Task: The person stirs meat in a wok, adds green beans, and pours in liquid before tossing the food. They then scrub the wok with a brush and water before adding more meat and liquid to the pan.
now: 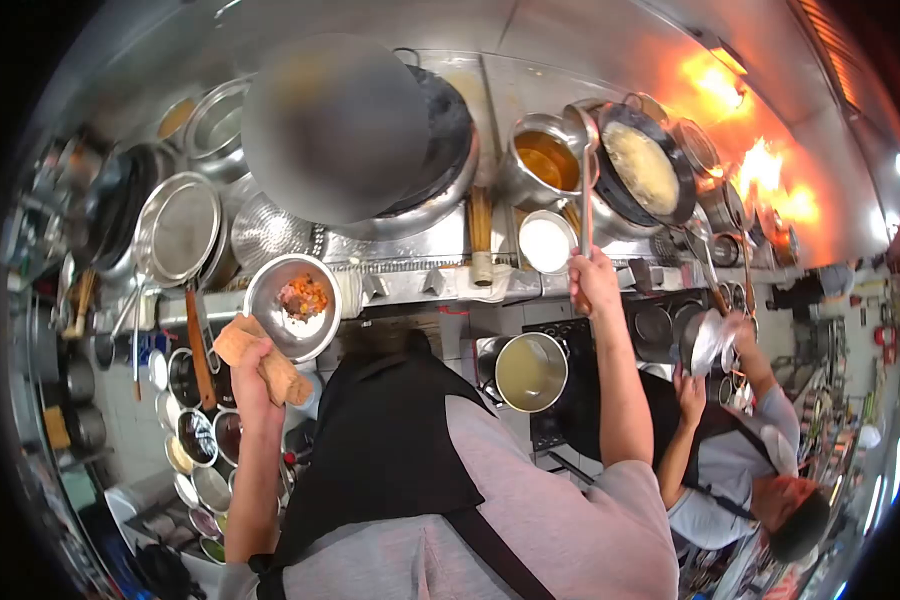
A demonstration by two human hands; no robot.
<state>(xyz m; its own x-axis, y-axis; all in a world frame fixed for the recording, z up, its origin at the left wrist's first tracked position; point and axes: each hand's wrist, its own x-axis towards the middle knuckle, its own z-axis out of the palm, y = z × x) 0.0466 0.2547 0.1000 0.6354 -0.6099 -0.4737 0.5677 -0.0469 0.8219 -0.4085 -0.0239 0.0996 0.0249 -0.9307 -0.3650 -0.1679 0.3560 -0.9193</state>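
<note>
In my left hand is a folded tan cloth, its fingers closed around it. Right beyond the cloth, a steel bowl holds chopped orange and reddish food. My right hand grips the long handle of a ladle. The ladle's head reaches up between a pot of orange-brown liquid and a wok with pale yellow food in it. A large wok sits ahead of me, much of it hidden behind a grey blurred patch.
Tall flames rise at the back right. A co-worker stands at my right, hands on a shiny metal pan. A container of white stuff stands by the pot. Strainers lie left; a pot of pale liquid sits low.
</note>
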